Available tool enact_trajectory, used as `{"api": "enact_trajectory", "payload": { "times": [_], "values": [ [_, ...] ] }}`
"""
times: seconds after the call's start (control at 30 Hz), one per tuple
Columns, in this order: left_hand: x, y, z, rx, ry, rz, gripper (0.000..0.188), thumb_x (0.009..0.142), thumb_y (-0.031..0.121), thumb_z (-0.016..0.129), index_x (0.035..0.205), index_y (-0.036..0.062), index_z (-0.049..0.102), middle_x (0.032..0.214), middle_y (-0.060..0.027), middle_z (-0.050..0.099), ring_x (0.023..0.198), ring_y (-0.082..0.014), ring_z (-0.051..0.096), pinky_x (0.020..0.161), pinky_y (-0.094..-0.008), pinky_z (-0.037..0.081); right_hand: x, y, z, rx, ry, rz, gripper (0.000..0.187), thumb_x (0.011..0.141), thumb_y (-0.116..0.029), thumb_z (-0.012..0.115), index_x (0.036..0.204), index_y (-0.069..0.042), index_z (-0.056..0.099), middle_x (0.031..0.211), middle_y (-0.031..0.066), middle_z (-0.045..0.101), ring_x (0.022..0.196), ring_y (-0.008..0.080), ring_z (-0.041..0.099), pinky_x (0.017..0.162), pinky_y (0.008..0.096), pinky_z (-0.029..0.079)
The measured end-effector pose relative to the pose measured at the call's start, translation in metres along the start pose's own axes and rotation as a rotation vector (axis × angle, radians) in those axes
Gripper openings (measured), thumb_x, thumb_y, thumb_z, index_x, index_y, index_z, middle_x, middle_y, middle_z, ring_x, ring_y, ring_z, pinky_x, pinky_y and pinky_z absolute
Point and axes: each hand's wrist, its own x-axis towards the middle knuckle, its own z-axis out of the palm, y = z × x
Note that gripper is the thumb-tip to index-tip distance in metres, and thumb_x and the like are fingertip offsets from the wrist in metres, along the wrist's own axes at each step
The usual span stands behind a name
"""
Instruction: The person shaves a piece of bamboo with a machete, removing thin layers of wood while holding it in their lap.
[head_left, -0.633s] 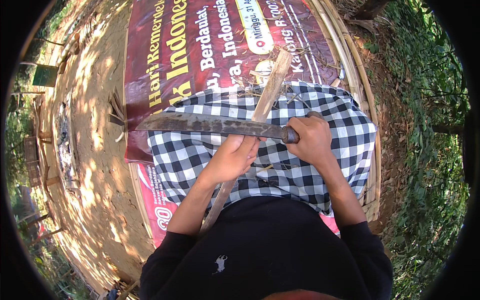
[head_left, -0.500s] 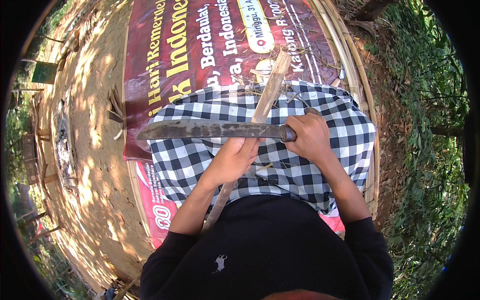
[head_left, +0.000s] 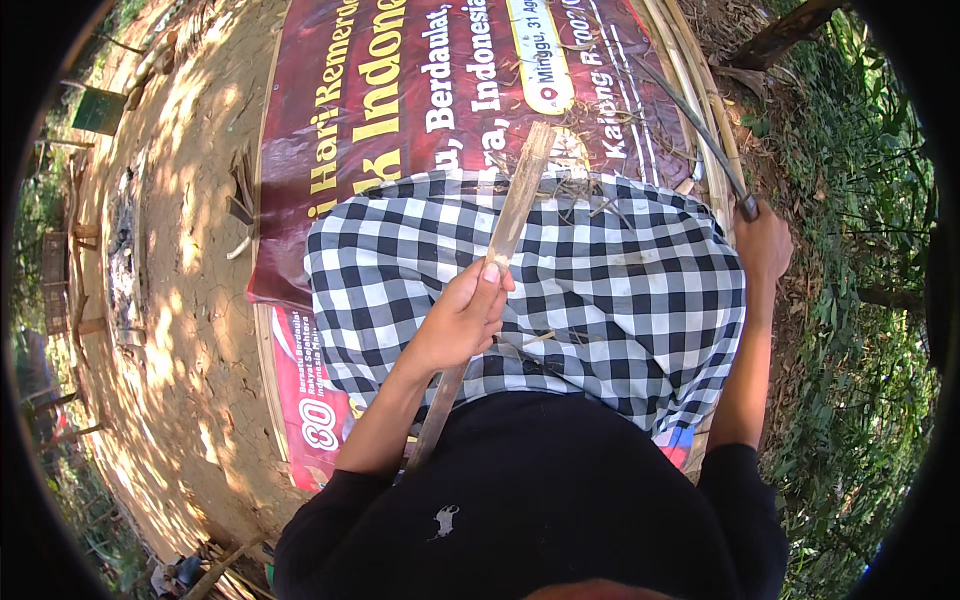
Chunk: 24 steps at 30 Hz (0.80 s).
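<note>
Bamboo strip (head_left: 512, 215) gripped, left hand (head_left: 462, 322); right hand (head_left: 762, 243) clasps blade (head_left: 690, 120).

Left hand (head_left: 462, 322) curls closed over the black-and-white checked cloth lap (head_left: 620, 290); right hand (head_left: 762, 245), fist closed, reaches beyond the lap's right edge.

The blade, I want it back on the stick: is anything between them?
Nothing visible. The blade is out right in the right hand; the stick, in the left hand, lies bare on the checked cloth.
</note>
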Motion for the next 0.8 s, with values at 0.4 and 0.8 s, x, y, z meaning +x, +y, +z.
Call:
{"api": "enact_trajectory", "payload": {
  "times": [0.4, 0.8],
  "values": [
    [0.024, 0.006, 0.027, 0.057, -0.103, 0.066, 0.038, 0.111, 0.039, 0.035, 0.106, 0.0049, 0.050, 0.065, 0.0063, 0.035, 0.050, -0.0027, 0.030, 0.043, -0.0207, 0.027, -0.123, -0.109, 0.005, 0.688, 0.033, -0.682, 0.016, 0.063, -0.012, 0.074, 0.071, -0.008, 0.060, 0.059, 0.0081, 0.058, 0.053, 0.0317, 0.057, 0.053, 0.0409, 0.043],
    [0.012, -0.012, 0.025, 0.380, 0.074, 0.296, 0.033, 0.111, 0.033, 0.037, 0.100, 0.0043, 0.048, 0.065, 0.0059, 0.036, 0.052, -0.0030, 0.031, 0.046, -0.0225, 0.027, -0.092, -0.117, 0.010, 0.637, 0.012, -0.829, 0.021, 0.060, -0.013, 0.073, 0.075, -0.009, 0.058, 0.062, 0.0081, 0.059, 0.060, 0.0316, 0.059, 0.058, 0.0451, 0.047]
  ]
}}
